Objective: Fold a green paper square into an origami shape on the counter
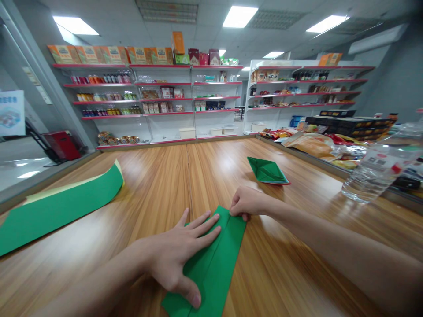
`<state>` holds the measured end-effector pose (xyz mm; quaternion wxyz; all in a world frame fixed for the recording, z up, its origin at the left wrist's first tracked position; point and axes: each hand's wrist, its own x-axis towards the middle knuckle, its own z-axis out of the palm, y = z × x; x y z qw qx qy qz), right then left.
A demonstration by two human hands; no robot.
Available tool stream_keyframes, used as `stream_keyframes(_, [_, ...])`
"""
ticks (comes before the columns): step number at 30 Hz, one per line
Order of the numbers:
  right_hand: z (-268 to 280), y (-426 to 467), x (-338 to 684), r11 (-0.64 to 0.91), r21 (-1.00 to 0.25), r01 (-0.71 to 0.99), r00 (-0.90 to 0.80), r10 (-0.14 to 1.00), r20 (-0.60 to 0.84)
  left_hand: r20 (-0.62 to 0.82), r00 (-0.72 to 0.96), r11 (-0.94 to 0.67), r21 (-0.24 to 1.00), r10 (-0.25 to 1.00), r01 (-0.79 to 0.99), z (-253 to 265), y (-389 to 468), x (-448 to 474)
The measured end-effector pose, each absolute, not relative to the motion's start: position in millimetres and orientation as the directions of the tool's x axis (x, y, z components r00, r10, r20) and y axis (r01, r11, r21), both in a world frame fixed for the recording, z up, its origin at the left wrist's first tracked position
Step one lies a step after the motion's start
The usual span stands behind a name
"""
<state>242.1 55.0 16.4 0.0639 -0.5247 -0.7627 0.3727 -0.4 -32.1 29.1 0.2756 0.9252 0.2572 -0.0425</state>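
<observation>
A folded sheet of green paper [216, 273] lies on the wooden table in front of me, with a seam running along its length. My left hand [180, 253] rests on its left half, fingers spread and thumb lower down on the sheet. At the far right corner of the paper, my right hand [246, 203] is closed, its fingertips pinching or pressing the edge near the seam. Beyond it sits a folded green paper shape [268, 171] with red and pale edges underneath. More green paper sheets [66, 207] lie at the left, one end curling up over a yellow layer.
At the right stands a clear plastic water bottle [373, 163]. Snack packets [317, 143] and stacked black boxes [353, 125] crowd the area past the table's right edge [307, 163]. Stocked shelves [165, 99] line the back, and a red case [62, 145] stands at the left.
</observation>
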Motion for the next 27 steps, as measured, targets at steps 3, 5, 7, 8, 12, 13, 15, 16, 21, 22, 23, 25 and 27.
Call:
stream_keyframes(3, [18.1,53.3,240.7,0.162,-0.642,0.750,-0.437,0.849,-0.296,-0.228,0.860,-0.710,0.489,0.456,0.506,30.4,-32.8,-0.2])
stream_keyframes(5, [18.7,53.0,240.4,0.157,-0.642,0.751,-0.434,0.850,-0.300,-0.230,0.858,-0.711,0.484,0.459,0.510,31.3,-33.3,0.2])
stream_keyframes(7, [18.3,54.8,242.0,0.154,-0.637,0.755,-0.427,0.853,-0.300,-0.232,0.857,-0.716,0.474,0.460,0.513,31.8,-33.6,0.6])
stream_keyframes(8, [17.7,56.7,243.8,0.155,-0.632,0.760,-0.417,0.861,-0.291,-0.232,0.856,-0.718,0.468,0.462,0.515,31.9,-33.6,0.7])
stream_keyframes(12, [14.4,66.7,255.2,0.181,-0.605,0.775,-0.363,0.912,-0.191,-0.239,0.853,-0.717,0.463,0.465,0.521,31.8,-33.0,0.3])
stream_keyframes(13, [13.5,68.3,257.3,0.199,-0.601,0.775,-0.358,0.920,-0.158,-0.236,0.851,-0.717,0.461,0.468,0.523,31.3,-32.9,0.0])
stream_keyframes(15, [11.9,68.7,258.4,0.255,-0.593,0.764,-0.376,0.922,-0.088,-0.219,0.847,-0.724,0.444,0.484,0.528,29.4,-33.1,-0.5])
stream_keyframes(16, [11.1,67.4,257.3,0.290,-0.589,0.754,-0.392,0.919,-0.050,-0.200,0.844,-0.731,0.428,0.497,0.532,27.7,-33.5,-0.5])
stream_keyframes(21, [4.4,51.8,242.8,0.469,-0.573,0.672,-0.484,0.864,0.140,-0.016,0.798,-0.752,0.326,0.602,0.574,11.3,-35.2,2.8])
stream_keyframes(22, [2.9,48.3,240.2,0.503,-0.567,0.652,-0.494,0.849,0.186,0.056,0.759,-0.733,0.310,0.649,0.605,7.2,-34.5,3.8])
stream_keyframes(23, [1.4,45.1,238.0,0.532,-0.562,0.634,-0.496,0.837,0.232,0.136,0.702,-0.704,0.304,0.699,0.642,3.3,-33.2,4.5])
stream_keyframes(25, [-1.1,40.3,234.6,0.552,-0.567,0.611,-0.476,0.829,0.293,0.290,0.549,-0.621,0.323,0.783,0.714,-3.5,-29.6,5.3])
stream_keyframes(27, [-3.1,37.8,232.2,0.543,-0.592,0.596,-0.473,0.833,0.288,0.386,0.434,-0.566,0.359,0.814,0.742,-7.9,-26.0,5.3])
